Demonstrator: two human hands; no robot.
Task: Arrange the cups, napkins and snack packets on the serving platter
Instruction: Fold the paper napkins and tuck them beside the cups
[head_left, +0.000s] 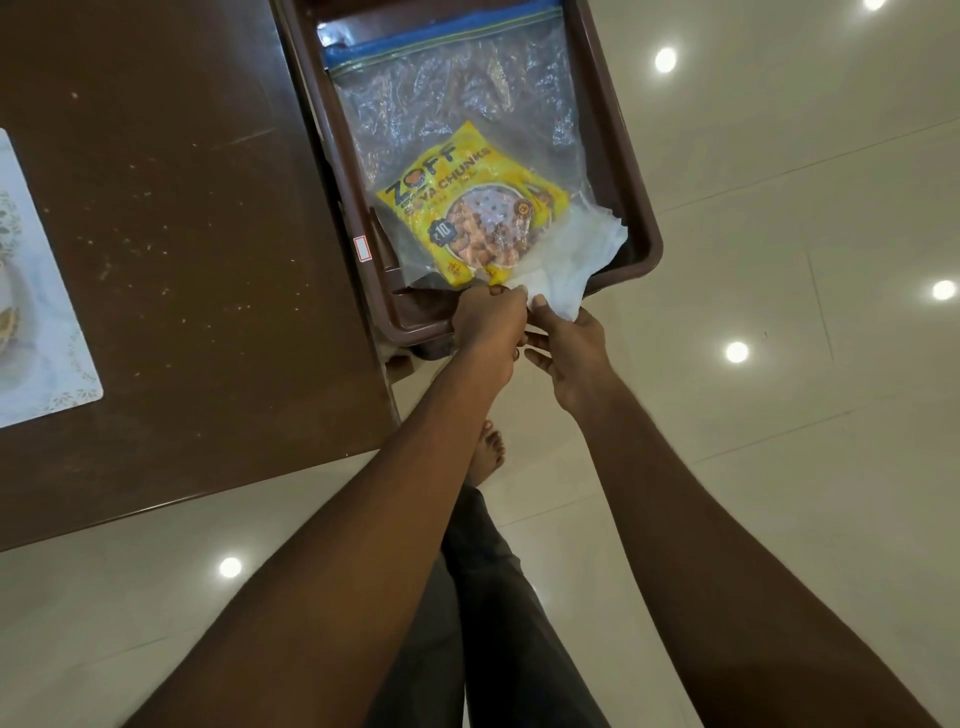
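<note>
Where hands meet, napkin edge hidden.

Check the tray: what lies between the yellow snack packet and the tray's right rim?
In the head view, white napkin fills the stretch between the yellow snack packet and the right rim of the tray, with clear bag plastic over part of it.

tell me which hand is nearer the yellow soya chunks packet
Left. The left hand pinches at the near bottom edge of the soya chunks packet; the right hand sits further right and nearer the person, gripping the white napkin.
</note>
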